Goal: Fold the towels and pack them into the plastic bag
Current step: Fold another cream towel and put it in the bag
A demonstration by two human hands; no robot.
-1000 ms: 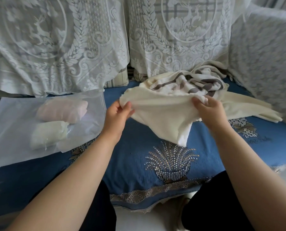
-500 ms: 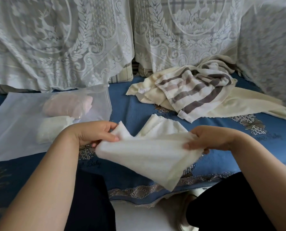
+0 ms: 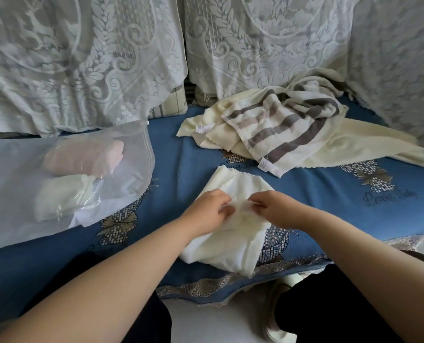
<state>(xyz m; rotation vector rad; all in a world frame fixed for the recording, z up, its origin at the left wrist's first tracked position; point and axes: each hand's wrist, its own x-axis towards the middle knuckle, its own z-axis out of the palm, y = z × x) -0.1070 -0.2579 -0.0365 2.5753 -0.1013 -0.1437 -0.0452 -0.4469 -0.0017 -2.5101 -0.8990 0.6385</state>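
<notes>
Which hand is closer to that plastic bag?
Left. The left hand grips the white towel just right of the bag; the right hand grips it farther right.

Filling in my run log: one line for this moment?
step: folding | white towel on blue cover | left hand, right hand pinching it | plastic bag: two towels

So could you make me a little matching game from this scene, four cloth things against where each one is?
Things:
1. pink towel
2. striped towel
3. white towel
4. lace cover

Places:
A. draped over the sofa back
B. under both hands
C. inside the plastic bag
D. on the loose pile at the rear

Pairs: 1-C, 2-D, 3-B, 4-A
</notes>
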